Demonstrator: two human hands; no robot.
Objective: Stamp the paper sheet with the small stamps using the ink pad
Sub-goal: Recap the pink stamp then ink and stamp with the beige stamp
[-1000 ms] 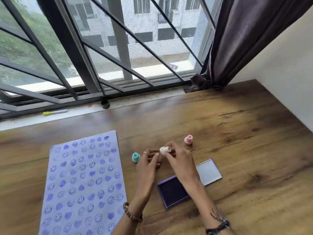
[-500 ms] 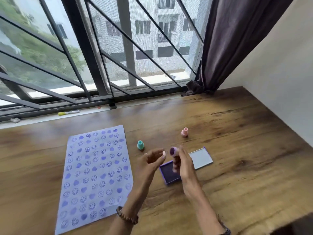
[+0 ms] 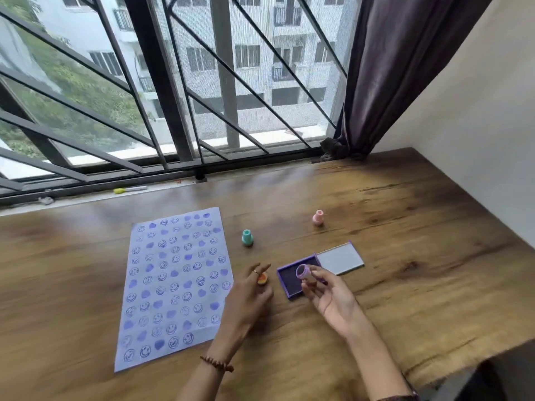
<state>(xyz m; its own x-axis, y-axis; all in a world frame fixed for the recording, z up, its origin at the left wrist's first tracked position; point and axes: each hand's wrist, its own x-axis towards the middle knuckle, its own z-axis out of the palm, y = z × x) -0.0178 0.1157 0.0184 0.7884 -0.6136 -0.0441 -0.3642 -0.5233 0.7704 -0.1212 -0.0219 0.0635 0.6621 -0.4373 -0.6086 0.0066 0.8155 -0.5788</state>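
A pale blue paper sheet point(image 3: 173, 285) covered in purple smiley and heart prints lies on the wooden table, left of centre. My right hand point(image 3: 333, 302) holds a small stamp point(image 3: 303, 272) with its purple inked face turned up and to the left, just above the open purple ink pad point(image 3: 289, 285). My left hand point(image 3: 246, 302) is low over the table between paper and pad, fingers curled on a small orange-yellow cap point(image 3: 262, 278). A teal stamp point(image 3: 247, 237) and a pink stamp point(image 3: 318, 217) stand upright farther back.
The ink pad's grey lid point(image 3: 340, 259) lies open to the pad's right. A yellow marker point(image 3: 130, 189) rests on the window sill behind barred windows. A dark curtain point(image 3: 390, 82) hangs at the back right beside a white wall point(image 3: 477, 140). The table's edge point(image 3: 463, 363) drops off at lower right.
My hands have parted: the left went down and left to the table with the cap, the right carries the stamp over the ink pad. The camera has tilted up.
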